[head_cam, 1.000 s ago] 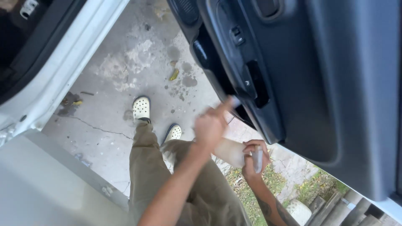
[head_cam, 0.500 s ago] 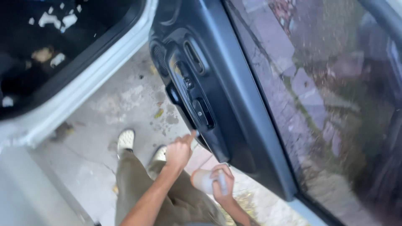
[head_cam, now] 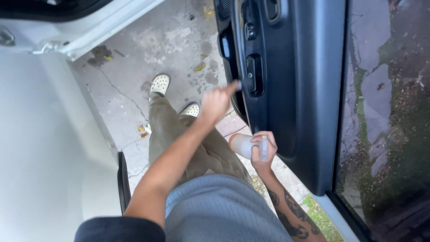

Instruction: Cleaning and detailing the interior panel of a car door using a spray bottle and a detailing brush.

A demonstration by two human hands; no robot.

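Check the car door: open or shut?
Open. The door panel stands swung away from the white car body, with concrete ground visible between them.

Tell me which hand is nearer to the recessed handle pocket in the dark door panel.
The left hand: it reaches up right beside the handle pocket. The right hand is lower down, apart from it, holding a white spray bottle.

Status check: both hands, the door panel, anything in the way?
Left hand closed, tip at door panel beside the handle recess. Right hand grips white spray bottle, low by the panel. Nothing between hands and panel.
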